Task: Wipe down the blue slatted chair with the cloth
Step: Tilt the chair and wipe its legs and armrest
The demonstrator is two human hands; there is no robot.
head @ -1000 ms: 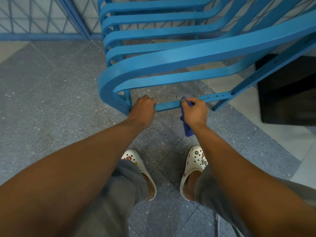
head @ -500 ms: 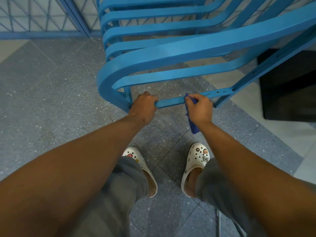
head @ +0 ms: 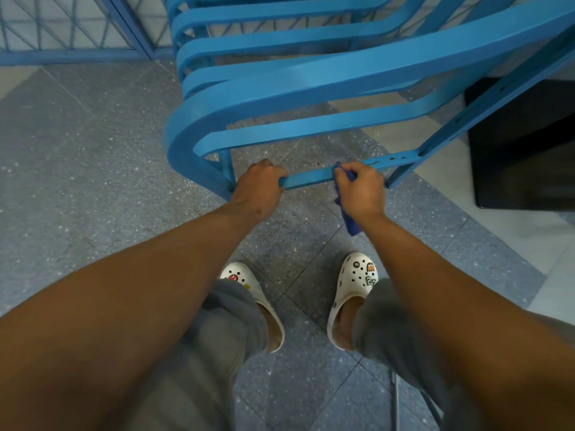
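Floor [head: 93,181] of grey speckled tile fills most of the view, with paler tiles to the right and a blue lattice fence [head: 62,32] along the top left. Over it leans the chair [head: 311,79] — blue, its curved slats stacked from the top edge down to a thin crossbar [head: 311,178] near the middle of the view, with angled struts running up to the right. A dark panel [head: 522,150] stands on the pale tiles just behind those struts. Two bare forearms reach in from the bottom corners, above grey trousers [head: 224,331] and white clogs [head: 354,293] dotted with small charms, planted on the tiles below the bar.

The left hand [head: 258,188] grips the crossbar at its left end, fingers curled over the top, close to where the bar meets the chair's upright. The right hand [head: 361,191] sits further right on the same bar, fingers curled round the cloth [head: 350,220] — dark blue, bunched against the bar under the fingers, with a loose tail hanging down below the wrist. The two hands are near each other, with a bare stretch of bar between them.
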